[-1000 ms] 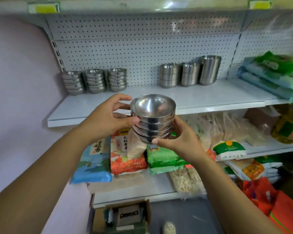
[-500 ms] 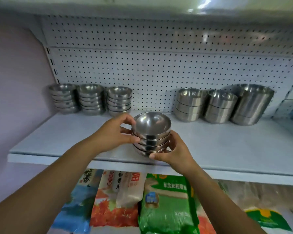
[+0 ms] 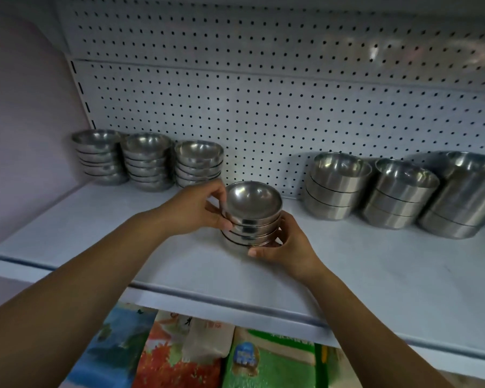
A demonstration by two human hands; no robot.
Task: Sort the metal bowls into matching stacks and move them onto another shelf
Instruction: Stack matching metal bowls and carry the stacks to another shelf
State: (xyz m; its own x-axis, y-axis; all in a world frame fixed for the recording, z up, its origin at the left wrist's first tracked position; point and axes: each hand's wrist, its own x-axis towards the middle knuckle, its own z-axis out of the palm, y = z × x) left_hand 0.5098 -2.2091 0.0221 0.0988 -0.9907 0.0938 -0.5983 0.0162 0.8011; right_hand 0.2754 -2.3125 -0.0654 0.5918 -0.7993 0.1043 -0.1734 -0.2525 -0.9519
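A stack of small shallow metal bowls [image 3: 252,214] sits between my two hands, low over the white shelf [image 3: 347,275] near its middle. My left hand [image 3: 196,211] grips the stack's left side and my right hand [image 3: 289,245] cups its right side and base. I cannot tell whether the stack touches the shelf. Three stacks of matching shallow bowls [image 3: 149,161] stand in a row at the back left, just beyond my left hand. At the back right stand three stacks of deeper metal bowls [image 3: 401,191], the rightmost widest.
A white pegboard [image 3: 277,107] backs the shelf and a pale wall [image 3: 25,121] closes its left end. Below the shelf's front edge lie bagged goods, among them a red packet [image 3: 179,357] and a green bag [image 3: 272,362].
Both hands have carried the bowl stack up from in front of the shelf edge and further in over the shelf. The view has moved closer and higher.
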